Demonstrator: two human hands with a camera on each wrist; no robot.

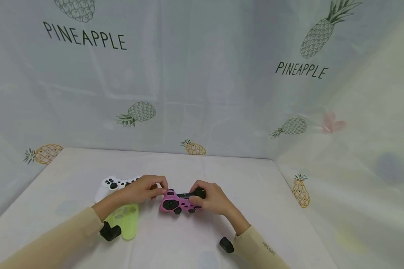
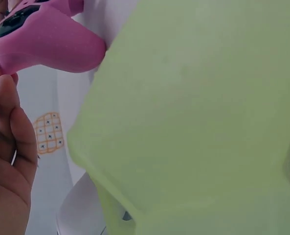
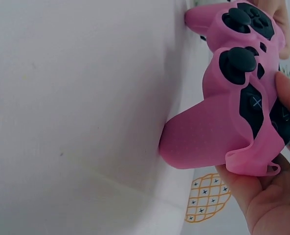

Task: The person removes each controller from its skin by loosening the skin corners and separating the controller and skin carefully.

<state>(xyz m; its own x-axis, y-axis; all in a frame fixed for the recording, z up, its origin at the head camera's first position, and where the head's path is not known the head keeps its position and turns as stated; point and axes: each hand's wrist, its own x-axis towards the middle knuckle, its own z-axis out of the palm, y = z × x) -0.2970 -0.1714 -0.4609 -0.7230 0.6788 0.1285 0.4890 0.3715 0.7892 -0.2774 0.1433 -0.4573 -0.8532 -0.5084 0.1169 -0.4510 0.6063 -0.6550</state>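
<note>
A black game controller (image 1: 185,195) sits partly inside a pink silicone cover (image 3: 203,132), tilted, with its grips down at the white table. In the right wrist view the cover's edge is bunched at the right-hand end, leaving the black shell bare beside the X button. My right hand (image 1: 213,198) grips that end, thumb on the front and fingers behind. At the opposite end my left hand (image 1: 144,189) pinches the cover's upper corner between thumb and fingers. A yellow-green silicone cover (image 2: 193,107) fills much of the left wrist view.
Left of the pink cover, a white controller (image 1: 108,183) lies behind my left forearm, with the yellow-green cover nearer me. Small black devices sit by the left sleeve (image 1: 64,237) and the right sleeve (image 1: 259,246). A pineapple-printed curtain (image 1: 202,74) hangs behind the table (image 1: 175,254).
</note>
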